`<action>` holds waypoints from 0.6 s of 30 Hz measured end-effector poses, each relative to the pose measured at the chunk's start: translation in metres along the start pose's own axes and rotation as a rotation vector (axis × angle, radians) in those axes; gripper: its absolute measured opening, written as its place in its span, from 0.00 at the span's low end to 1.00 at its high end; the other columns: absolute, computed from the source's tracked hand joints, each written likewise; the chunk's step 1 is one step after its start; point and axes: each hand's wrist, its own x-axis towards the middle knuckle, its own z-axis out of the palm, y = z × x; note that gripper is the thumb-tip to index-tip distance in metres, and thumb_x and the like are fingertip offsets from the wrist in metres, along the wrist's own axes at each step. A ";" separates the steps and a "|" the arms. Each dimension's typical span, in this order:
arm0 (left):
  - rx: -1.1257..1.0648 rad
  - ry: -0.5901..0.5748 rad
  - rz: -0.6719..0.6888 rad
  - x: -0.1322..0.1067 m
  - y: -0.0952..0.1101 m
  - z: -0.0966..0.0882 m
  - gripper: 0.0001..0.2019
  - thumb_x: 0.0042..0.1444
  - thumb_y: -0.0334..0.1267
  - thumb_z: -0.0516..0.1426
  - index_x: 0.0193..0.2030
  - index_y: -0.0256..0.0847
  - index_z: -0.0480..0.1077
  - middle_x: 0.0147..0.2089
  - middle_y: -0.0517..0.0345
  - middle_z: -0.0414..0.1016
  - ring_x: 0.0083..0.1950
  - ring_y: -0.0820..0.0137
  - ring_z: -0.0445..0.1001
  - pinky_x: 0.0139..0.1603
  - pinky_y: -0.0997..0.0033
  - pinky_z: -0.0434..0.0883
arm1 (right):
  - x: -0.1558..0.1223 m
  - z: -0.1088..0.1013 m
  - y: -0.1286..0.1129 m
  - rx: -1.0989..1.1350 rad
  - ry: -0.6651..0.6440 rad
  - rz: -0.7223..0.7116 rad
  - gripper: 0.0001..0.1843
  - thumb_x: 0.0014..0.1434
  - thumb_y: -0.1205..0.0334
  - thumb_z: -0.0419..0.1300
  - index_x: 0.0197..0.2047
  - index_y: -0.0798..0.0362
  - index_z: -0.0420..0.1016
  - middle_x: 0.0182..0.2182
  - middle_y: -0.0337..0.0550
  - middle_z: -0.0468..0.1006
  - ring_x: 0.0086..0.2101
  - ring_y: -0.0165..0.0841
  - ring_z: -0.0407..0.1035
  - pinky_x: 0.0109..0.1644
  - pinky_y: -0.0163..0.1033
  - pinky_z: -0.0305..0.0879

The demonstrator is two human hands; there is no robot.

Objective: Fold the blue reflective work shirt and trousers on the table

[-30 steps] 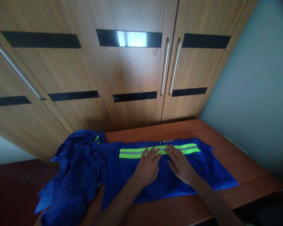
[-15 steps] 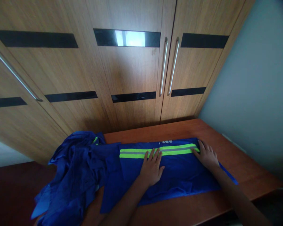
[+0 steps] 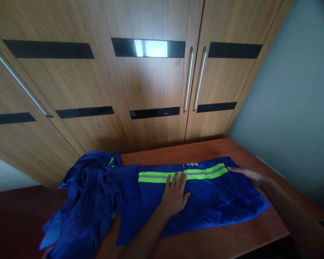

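Note:
A blue garment (image 3: 202,196) with a bright yellow-green and grey reflective stripe (image 3: 205,173) lies folded over on the wooden surface. My left hand (image 3: 175,196) rests flat on its middle, fingers spread, with the fingertips over the stripe. At the garment's right end is my right hand (image 3: 248,175), seen side-on with its fingers together over the edge near the stripe's end. It appears to pinch the cloth there; the thumb is hidden. Pale printed marks show at the garment's far edge.
Left of the garment, a crumpled heap of blue cloth (image 3: 89,201) hangs over the near edge of the reddish-brown surface (image 3: 205,146). Behind stands a wooden wardrobe (image 3: 153,82) with metal handles (image 3: 188,79). A grey-blue wall (image 3: 294,97) bounds the right side.
My right hand has turned from lying on the cloth to side-on at its right edge. The cloth at that end now bulges and creases. The left hand stays on the garment.

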 end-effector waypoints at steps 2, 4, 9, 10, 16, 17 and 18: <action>-0.006 0.005 0.005 0.000 0.001 -0.001 0.33 0.64 0.54 0.43 0.72 0.42 0.44 0.74 0.52 0.45 0.73 0.54 0.43 0.69 0.45 0.45 | -0.008 0.008 -0.004 -0.009 0.038 -0.054 0.23 0.60 0.49 0.51 0.50 0.54 0.73 0.41 0.59 0.81 0.35 0.44 0.79 0.40 0.47 0.74; -0.003 0.001 0.008 0.002 0.002 -0.003 0.32 0.63 0.54 0.43 0.71 0.43 0.47 0.73 0.53 0.47 0.72 0.54 0.45 0.69 0.44 0.46 | -0.014 0.013 -0.012 -0.006 0.077 -0.105 0.21 0.60 0.53 0.49 0.51 0.53 0.73 0.41 0.58 0.81 0.35 0.44 0.79 0.39 0.48 0.74; 0.014 -0.040 0.013 0.005 0.004 -0.012 0.32 0.62 0.54 0.45 0.70 0.42 0.51 0.72 0.50 0.49 0.71 0.50 0.48 0.67 0.41 0.48 | -0.027 0.022 -0.051 0.011 0.098 -0.194 0.20 0.57 0.55 0.49 0.47 0.53 0.75 0.42 0.55 0.81 0.37 0.43 0.79 0.43 0.49 0.74; 0.011 -0.044 0.019 0.006 0.005 -0.014 0.32 0.63 0.54 0.44 0.69 0.42 0.51 0.72 0.49 0.50 0.71 0.50 0.48 0.67 0.41 0.48 | -0.030 0.024 -0.062 0.017 0.085 -0.194 0.19 0.56 0.55 0.51 0.46 0.53 0.75 0.42 0.55 0.81 0.38 0.43 0.78 0.43 0.48 0.74; -0.065 -0.027 0.097 0.015 0.026 -0.006 0.33 0.63 0.53 0.45 0.71 0.42 0.48 0.72 0.49 0.50 0.71 0.51 0.49 0.68 0.41 0.47 | -0.043 0.073 -0.119 0.140 -0.148 -0.115 0.16 0.45 0.61 0.65 0.40 0.52 0.76 0.34 0.48 0.83 0.32 0.42 0.78 0.37 0.45 0.76; -0.087 -0.023 0.113 0.019 0.032 0.000 0.32 0.62 0.52 0.46 0.71 0.42 0.47 0.72 0.49 0.50 0.70 0.52 0.50 0.68 0.41 0.47 | -0.043 0.090 -0.123 0.158 -0.161 -0.120 0.16 0.44 0.63 0.65 0.39 0.52 0.76 0.32 0.46 0.83 0.30 0.40 0.78 0.35 0.44 0.76; -0.108 -0.022 0.129 0.023 0.039 0.005 0.31 0.62 0.50 0.47 0.71 0.43 0.48 0.72 0.50 0.52 0.70 0.53 0.51 0.68 0.42 0.48 | -0.042 0.109 -0.124 0.169 -0.170 -0.125 0.15 0.44 0.64 0.64 0.39 0.53 0.76 0.30 0.44 0.82 0.28 0.39 0.77 0.33 0.43 0.75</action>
